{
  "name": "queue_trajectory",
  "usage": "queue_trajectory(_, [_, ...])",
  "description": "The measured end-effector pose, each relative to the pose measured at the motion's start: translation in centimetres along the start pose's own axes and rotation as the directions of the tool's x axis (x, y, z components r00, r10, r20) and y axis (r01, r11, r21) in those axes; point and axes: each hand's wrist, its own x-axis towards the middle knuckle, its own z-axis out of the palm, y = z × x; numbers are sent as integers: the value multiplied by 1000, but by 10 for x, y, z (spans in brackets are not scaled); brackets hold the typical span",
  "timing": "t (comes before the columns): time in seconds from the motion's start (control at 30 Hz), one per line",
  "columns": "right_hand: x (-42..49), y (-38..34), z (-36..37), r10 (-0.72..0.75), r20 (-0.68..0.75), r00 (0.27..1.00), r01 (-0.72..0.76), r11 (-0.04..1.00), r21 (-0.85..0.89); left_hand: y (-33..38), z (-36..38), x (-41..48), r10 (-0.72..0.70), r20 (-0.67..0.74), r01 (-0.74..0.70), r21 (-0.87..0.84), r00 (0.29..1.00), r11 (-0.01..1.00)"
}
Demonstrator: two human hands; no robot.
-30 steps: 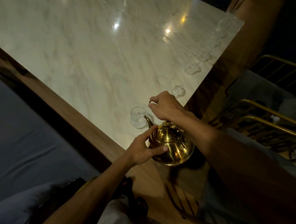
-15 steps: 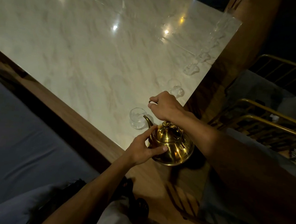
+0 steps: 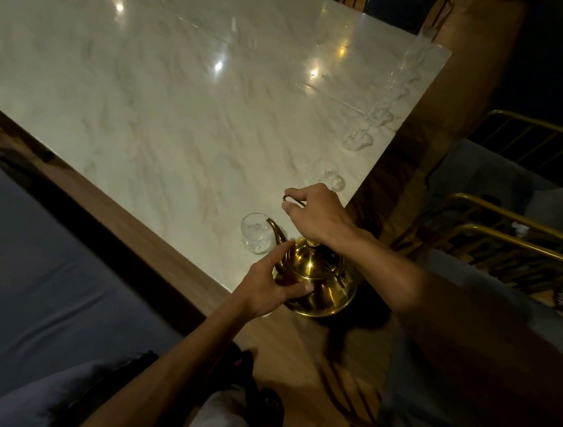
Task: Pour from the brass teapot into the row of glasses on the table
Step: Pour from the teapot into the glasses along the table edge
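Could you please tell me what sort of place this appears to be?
Probably a dining room or restaurant, dimly lit: a large marble-topped table with a wooden border, gold-framed chairs with grey cushions beside it, and a row of glasses along its edge near a brass teapot.

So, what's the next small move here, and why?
Probably tip the teapot forward: its spout tip sits at the rim of the nearest glass, the right hand grips the handle, the left hand holds the body, and no stream shows yet.
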Motion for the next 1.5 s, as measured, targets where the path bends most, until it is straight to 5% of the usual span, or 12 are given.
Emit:
queue_trajectory(0.43, [-20,25,-55,-91,-175,980,103,993,58,50,15,31,173,90,-187,172,981,967])
queue_trajectory(0.7, [9,42,-93,-78,-225,971,96,993,71,74,29,77,136,93,-153,204,986,967])
queue_trajectory(1.5, [166,75,-133,5,-18,1000,-7,994,-110,83,53,218,87,82,-88,14,993,996])
